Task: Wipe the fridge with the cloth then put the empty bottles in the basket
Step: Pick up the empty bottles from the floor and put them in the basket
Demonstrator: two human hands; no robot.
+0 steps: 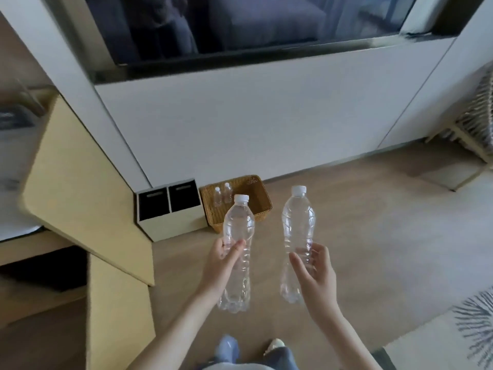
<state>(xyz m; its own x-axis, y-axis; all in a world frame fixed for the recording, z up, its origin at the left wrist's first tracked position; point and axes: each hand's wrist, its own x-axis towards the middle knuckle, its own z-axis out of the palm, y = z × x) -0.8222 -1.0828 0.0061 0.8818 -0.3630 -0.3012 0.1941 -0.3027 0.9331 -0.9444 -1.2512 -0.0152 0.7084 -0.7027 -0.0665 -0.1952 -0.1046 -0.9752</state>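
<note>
My left hand (222,265) grips a clear empty plastic bottle (238,228) with a white cap, held upright at its middle. My right hand (314,273) holds a second clear empty bottle (297,217), also upright, white cap on top. Both bottles hang in the air above the wooden floor. Ahead on the floor, against the white wall, stands a woven brown basket (260,198). Two small clear bottles (222,194) lie inside it. The basket is just beyond the left bottle. No cloth and no fridge show in this view.
A cream box with two black compartments (170,209) stands left of the basket. A pale yellow cabinet panel (80,182) juts out on the left. A wicker chair (477,116) is at the right, a patterned rug (474,329) at the lower right. My feet (250,348) show below.
</note>
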